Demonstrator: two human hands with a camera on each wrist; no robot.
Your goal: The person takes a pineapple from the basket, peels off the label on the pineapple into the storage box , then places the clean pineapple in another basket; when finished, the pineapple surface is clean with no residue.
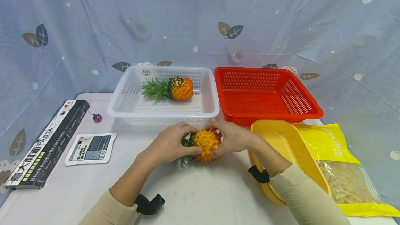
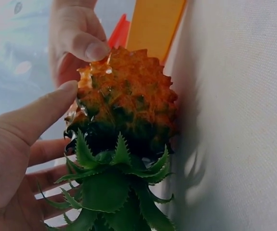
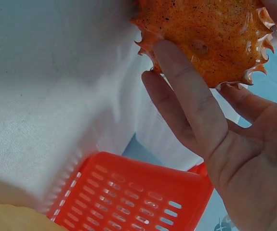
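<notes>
Between both hands a pineapple (image 1: 206, 145) with an orange body lies over the table in front of the white basket, its green crown toward the left. My left hand (image 1: 175, 142) grips its crown side, the thumb laid across the near top of the fruit. In the left wrist view the fingers of the left hand (image 2: 13, 154) pass behind the fruit. From the other end my right hand (image 1: 232, 136) holds the body, thumb in front and fingers behind. The fingers of the right hand (image 3: 191, 91) touch the pineapple's base (image 3: 201, 43) in the right wrist view.
A second pineapple (image 1: 181, 89) lies in the white basket (image 1: 162, 115). Beside it is a red basket (image 1: 272, 117). Yellow trays (image 1: 275, 131) and a yellow-ended bag (image 1: 347, 180) lie at right. At left are a pasta box (image 1: 47, 145), a white packet (image 1: 91, 148) and a lollipop (image 1: 97, 117).
</notes>
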